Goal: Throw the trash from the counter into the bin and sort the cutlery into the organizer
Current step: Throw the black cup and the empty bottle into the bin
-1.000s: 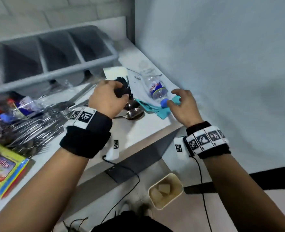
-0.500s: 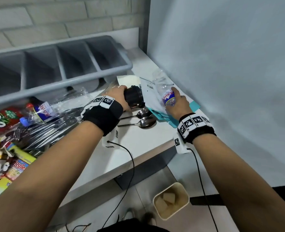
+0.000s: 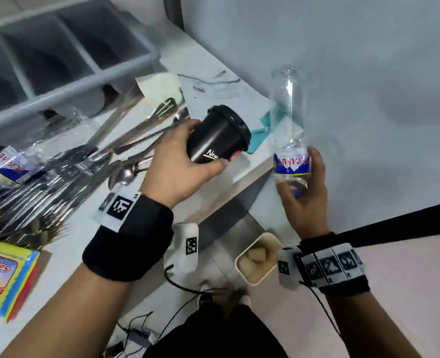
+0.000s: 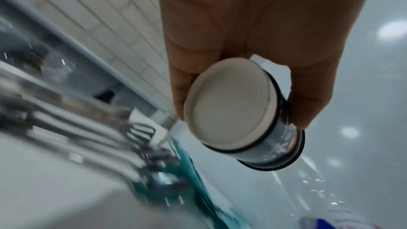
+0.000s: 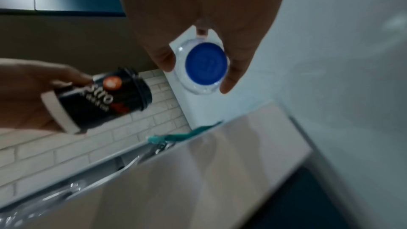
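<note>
My left hand (image 3: pixel 180 166) grips a black paper cup (image 3: pixel 217 136) with a black lid, lifted above the counter edge; the left wrist view shows the cup's white base (image 4: pixel 229 104) between my fingers. Beyond the counter's right edge, my right hand (image 3: pixel 301 187) holds a clear plastic bottle (image 3: pixel 290 140) upside down by its blue-labelled end. Its blue cap (image 5: pixel 206 64) faces the right wrist camera, where the cup (image 5: pixel 103 100) also appears. A beige bin (image 3: pixel 259 258) stands on the floor below. Cutlery (image 3: pixel 89 161) lies heaped on the counter before the grey organizer (image 3: pixel 66 81).
A teal cloth (image 3: pixel 263 127) and white papers (image 3: pixel 213 91) lie at the counter's far right corner. Another crushed bottle (image 3: pixel 7 164) and a yellow snack packet (image 3: pixel 4 275) sit at the left. A grey wall (image 3: pixel 343 73) closes the right side. Cables (image 3: pixel 177 306) hang near the floor.
Both hands have lifted off the counter: the left raised the black cup, the right picked up the bottle and carried it right, past the counter edge.
</note>
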